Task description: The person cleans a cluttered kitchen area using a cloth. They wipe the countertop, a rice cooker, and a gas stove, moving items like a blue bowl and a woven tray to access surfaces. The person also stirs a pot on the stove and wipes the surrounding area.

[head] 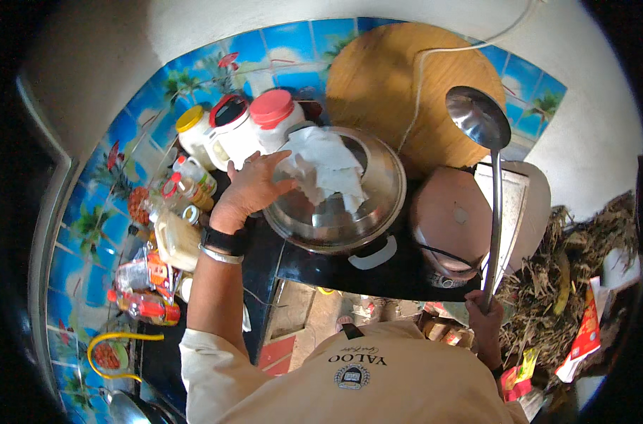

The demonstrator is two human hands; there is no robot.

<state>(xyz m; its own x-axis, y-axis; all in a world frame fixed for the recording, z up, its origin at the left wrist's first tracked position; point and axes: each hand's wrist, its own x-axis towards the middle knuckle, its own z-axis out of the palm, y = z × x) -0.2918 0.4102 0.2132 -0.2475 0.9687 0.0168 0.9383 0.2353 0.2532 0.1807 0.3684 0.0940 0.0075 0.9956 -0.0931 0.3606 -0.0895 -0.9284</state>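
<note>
My left hand (255, 188) is spread at the left edge of a large steel pot with a domed lid (295, 225). Nothing is held in its fingers; whether the fingertips touch the lid or hover over it I cannot tell. A crumpled white cloth (326, 159) lies across the top of the lid. My right hand (483, 318), low on the right, grips the end of a long steel ladle (478, 119). The ladle points away from me, its bowl in front of a round wooden board (374, 79).
Plastic jars, one with a red lid (272, 106), stand behind the pot against a tiled wall (289, 42). Bottles (151, 307) and packets crowd the left side. Right of the pot sits a pinkish-brown appliance (451, 217). Dry plant litter (538, 302) is heaped at far right.
</note>
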